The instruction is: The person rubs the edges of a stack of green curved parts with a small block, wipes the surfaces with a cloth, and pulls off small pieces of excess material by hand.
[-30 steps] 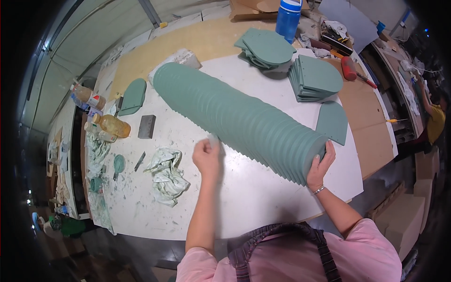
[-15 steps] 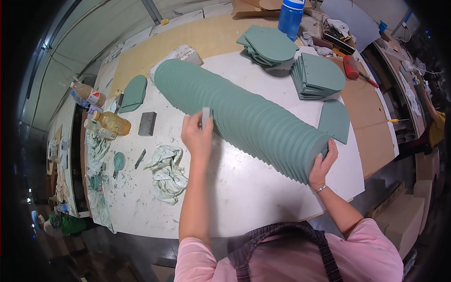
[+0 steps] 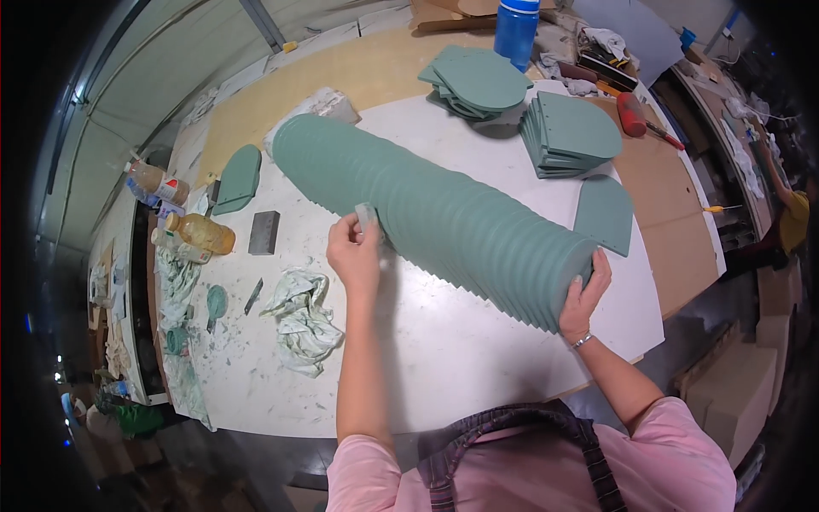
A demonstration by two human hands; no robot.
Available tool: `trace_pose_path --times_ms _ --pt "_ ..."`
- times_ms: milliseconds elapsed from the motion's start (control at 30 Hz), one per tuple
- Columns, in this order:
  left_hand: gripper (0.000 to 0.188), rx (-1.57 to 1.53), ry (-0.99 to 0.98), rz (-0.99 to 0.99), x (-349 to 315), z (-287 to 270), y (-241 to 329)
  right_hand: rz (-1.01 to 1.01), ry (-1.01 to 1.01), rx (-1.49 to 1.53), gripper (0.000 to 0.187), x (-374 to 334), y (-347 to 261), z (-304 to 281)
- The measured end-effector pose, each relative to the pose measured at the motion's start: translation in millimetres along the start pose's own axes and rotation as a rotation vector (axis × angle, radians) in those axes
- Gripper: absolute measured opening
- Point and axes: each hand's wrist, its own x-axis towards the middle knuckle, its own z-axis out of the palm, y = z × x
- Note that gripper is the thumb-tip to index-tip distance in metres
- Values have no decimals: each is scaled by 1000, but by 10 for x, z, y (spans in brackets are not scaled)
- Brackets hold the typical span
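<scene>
A long row of green round-ended panels [image 3: 444,209] lies on its side across the white table, slanting from the far left down to the near right. My left hand [image 3: 353,247] pinches a small light-grey block [image 3: 365,217] beside the row's near-left side; whether the block touches the panels I cannot tell. At the near right end, my right hand [image 3: 583,294] is spread against the face of the last panel, thumb on the face and fingers round its edge. A white wrapped bundle [image 3: 331,106] stands behind the row's far end.
Two stacks of green panels [image 3: 485,78] [image 3: 573,128] and a loose panel [image 3: 606,213] lie at the right. At the left are a dark grey block [image 3: 264,233], a stained cloth [image 3: 303,320], bottles [image 3: 200,233] and another panel [image 3: 239,177]. A red mallet [image 3: 631,115] lies far right.
My left hand and the grey block have shifted slightly, and the block tilts more. The right hand keeps its place on the end panel. The whole view has moved a little.
</scene>
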Motion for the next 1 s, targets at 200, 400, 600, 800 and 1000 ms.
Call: trace_pose_path --times_ms 200,400,600,800,1000 --pt "23 34 -203 -286 -686 24 -425 22 -8 12 57 -17 -50 34" --pt "22 -358 -52 -345 -618 -314 -161 -6 41 42 53 -81 81 85" --pt "20 -125 269 -154 -194 -1610 -678 -22 43 7 53 -40 124 36" --pt "24 772 397 -181 477 -3109 -1595 -24 37 19 51 -48 87 109" --pt "29 990 263 -301 980 -3382 -1871 -24 18 -42 51 -65 179 112"
